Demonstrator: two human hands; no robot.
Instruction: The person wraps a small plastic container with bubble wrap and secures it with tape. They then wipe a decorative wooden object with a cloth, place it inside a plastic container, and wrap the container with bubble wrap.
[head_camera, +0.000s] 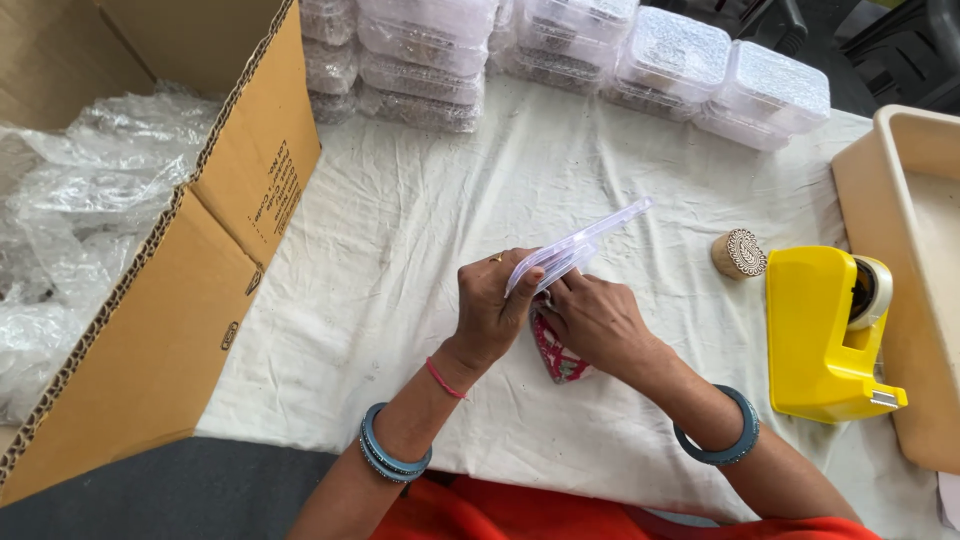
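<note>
A thin clear plastic case (578, 243) sits tilted in mid-air over the middle of the white cloth (400, 260) that covers the worktop, one long edge raised toward the far side. The left hand (492, 305) grips the case at its near end, thumb pressed along the front edge, a ring on one finger. The right hand (592, 318) curls its fingers in just below the case, at its underside; whether it clasps the case or the item beneath cannot be told. Under both hands, partly hidden, a red and white patterned piece (556, 355) lies on the cloth.

Both wrists carry blue bangles, and the left wrist also has a red thread.

To the right of the case, a small round wooden stamp (739, 254) with a carved top stands on the cloth, and just beyond it a yellow tape dispenser (822, 335) holds a roll of tape. Farther right stands a beige tray (905, 190). Beyond the case, at the far edge of the cloth, clear lidded plastic boxes (690, 60) stand stacked in rows. To the left of the case, an open cardboard box (160, 300) holds crumpled clear plastic bags (70, 210).
</note>
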